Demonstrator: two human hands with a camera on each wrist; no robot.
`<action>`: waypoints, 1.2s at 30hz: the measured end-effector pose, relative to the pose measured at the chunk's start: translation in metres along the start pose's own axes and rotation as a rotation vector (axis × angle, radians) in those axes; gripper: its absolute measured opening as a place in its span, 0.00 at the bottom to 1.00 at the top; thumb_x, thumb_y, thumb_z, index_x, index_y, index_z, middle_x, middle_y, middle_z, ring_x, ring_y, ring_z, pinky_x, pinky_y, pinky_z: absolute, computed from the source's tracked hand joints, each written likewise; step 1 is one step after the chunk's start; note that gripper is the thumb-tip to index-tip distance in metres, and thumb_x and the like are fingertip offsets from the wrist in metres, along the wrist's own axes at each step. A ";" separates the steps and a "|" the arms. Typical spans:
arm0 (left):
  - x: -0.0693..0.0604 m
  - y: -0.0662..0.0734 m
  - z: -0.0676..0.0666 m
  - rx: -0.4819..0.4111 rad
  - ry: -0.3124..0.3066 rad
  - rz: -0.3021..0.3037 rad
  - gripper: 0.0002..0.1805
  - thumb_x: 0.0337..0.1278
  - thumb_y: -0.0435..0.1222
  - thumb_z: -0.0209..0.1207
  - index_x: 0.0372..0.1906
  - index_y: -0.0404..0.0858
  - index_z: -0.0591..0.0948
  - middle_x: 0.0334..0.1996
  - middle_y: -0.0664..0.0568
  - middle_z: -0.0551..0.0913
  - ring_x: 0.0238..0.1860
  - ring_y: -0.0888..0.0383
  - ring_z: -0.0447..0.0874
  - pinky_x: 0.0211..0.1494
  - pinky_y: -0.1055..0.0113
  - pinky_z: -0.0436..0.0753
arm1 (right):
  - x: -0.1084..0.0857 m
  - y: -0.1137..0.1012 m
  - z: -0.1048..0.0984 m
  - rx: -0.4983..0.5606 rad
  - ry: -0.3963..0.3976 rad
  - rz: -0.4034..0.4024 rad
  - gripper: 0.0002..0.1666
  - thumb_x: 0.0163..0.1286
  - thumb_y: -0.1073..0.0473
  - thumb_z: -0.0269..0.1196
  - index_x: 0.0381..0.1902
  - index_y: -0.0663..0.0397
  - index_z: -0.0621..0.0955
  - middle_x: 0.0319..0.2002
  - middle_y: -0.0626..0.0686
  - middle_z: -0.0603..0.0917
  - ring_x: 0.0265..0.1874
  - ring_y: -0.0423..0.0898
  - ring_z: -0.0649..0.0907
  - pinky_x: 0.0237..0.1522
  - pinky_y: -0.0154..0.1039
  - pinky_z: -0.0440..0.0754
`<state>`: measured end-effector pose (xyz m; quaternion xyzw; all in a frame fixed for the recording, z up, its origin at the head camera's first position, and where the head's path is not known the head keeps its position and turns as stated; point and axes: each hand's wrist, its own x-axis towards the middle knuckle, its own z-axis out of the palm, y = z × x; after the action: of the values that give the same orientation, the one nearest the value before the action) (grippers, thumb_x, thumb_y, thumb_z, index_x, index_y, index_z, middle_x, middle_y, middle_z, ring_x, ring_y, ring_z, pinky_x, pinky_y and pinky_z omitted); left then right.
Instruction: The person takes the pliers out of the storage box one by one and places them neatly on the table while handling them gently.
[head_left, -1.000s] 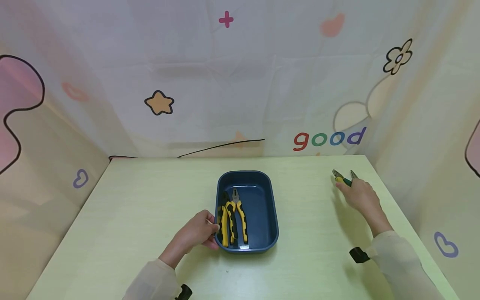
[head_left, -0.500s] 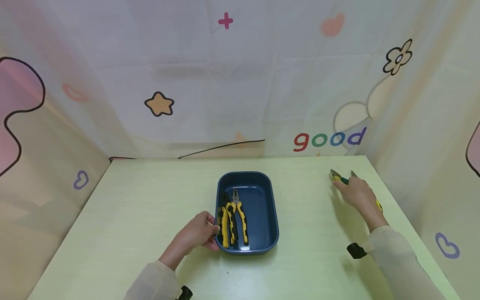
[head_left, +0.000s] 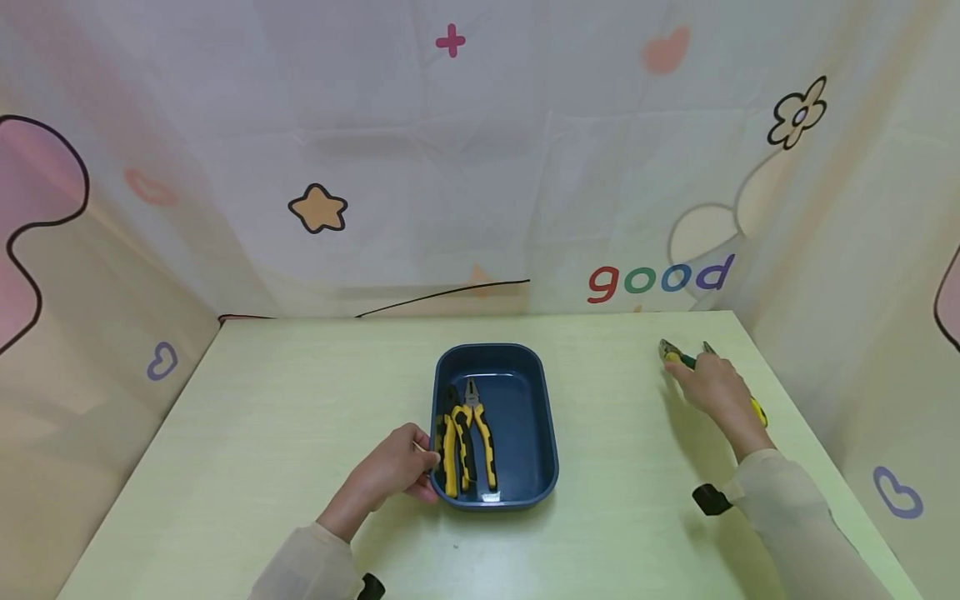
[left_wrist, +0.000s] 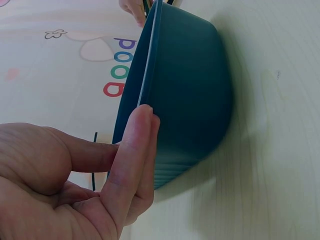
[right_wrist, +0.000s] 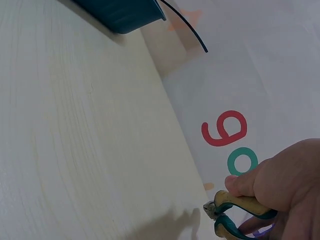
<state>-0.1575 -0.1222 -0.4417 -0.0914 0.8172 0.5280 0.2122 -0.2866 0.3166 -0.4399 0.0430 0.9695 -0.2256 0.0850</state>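
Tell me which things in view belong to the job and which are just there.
Likely part of the job:
blue tub, held by the left hand
pliers inside the tub
green-and-yellow pliers, gripped by the right hand
mostly hidden tool beyond that hand

Just there:
table
printed cloth behind

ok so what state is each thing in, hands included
blue bin: upright on the table, open-topped
yellow-and-black pliers: lying in the bin, the rightmost with handles spread, the others overlapping
green-and-yellow pliers: gripped, handles apart
tool behind the right hand: mostly hidden, open or shut unclear
left hand: pinching the bin's rim
right hand: holding the green-and-yellow pliers
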 end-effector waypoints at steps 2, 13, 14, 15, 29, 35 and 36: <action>0.000 0.000 0.000 0.001 0.000 0.000 0.06 0.76 0.28 0.55 0.47 0.30 0.70 0.30 0.40 0.81 0.20 0.55 0.85 0.29 0.64 0.88 | 0.000 0.000 0.000 0.000 -0.009 -0.005 0.37 0.81 0.43 0.51 0.51 0.81 0.71 0.36 0.67 0.74 0.32 0.58 0.75 0.30 0.45 0.72; 0.000 0.000 0.000 -0.006 -0.014 0.004 0.06 0.75 0.28 0.55 0.47 0.30 0.70 0.30 0.40 0.81 0.20 0.56 0.85 0.29 0.65 0.88 | 0.004 0.000 -0.004 -0.061 -0.032 -0.031 0.35 0.80 0.45 0.53 0.49 0.82 0.72 0.36 0.68 0.75 0.33 0.59 0.75 0.31 0.47 0.73; 0.000 0.000 0.000 -0.006 -0.014 0.005 0.06 0.75 0.28 0.55 0.47 0.30 0.70 0.30 0.40 0.81 0.20 0.56 0.85 0.30 0.65 0.88 | 0.004 -0.001 -0.005 -0.071 -0.034 -0.037 0.34 0.80 0.45 0.53 0.46 0.81 0.73 0.34 0.67 0.75 0.32 0.59 0.75 0.30 0.46 0.73; -0.001 0.000 0.000 -0.007 -0.013 0.006 0.06 0.75 0.28 0.55 0.47 0.30 0.70 0.30 0.40 0.81 0.20 0.56 0.85 0.30 0.65 0.88 | 0.005 -0.002 -0.006 -0.083 -0.038 -0.040 0.33 0.80 0.45 0.53 0.44 0.79 0.73 0.33 0.66 0.75 0.31 0.58 0.75 0.29 0.46 0.73; -0.001 -0.002 0.000 -0.023 -0.009 0.006 0.06 0.76 0.28 0.54 0.47 0.30 0.70 0.29 0.40 0.81 0.19 0.56 0.84 0.30 0.62 0.89 | 0.006 -0.014 -0.011 -0.139 -0.071 0.022 0.33 0.76 0.44 0.57 0.43 0.78 0.75 0.33 0.67 0.76 0.31 0.59 0.75 0.29 0.49 0.77; -0.002 -0.001 0.000 -0.029 -0.006 0.015 0.05 0.76 0.28 0.54 0.47 0.30 0.70 0.28 0.40 0.82 0.19 0.55 0.85 0.30 0.62 0.89 | 0.007 -0.017 -0.011 -0.136 -0.091 0.056 0.32 0.75 0.45 0.59 0.43 0.76 0.74 0.30 0.63 0.74 0.30 0.57 0.75 0.28 0.46 0.75; -0.002 -0.001 0.000 -0.028 -0.005 0.015 0.05 0.76 0.28 0.54 0.47 0.30 0.70 0.28 0.40 0.81 0.19 0.55 0.85 0.30 0.62 0.89 | 0.007 -0.017 -0.011 -0.134 -0.093 0.059 0.32 0.75 0.44 0.59 0.43 0.76 0.74 0.31 0.63 0.74 0.31 0.57 0.75 0.28 0.45 0.75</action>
<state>-0.1551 -0.1226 -0.4419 -0.0867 0.8100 0.5411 0.2088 -0.2974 0.3066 -0.4240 0.0553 0.9758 -0.1593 0.1393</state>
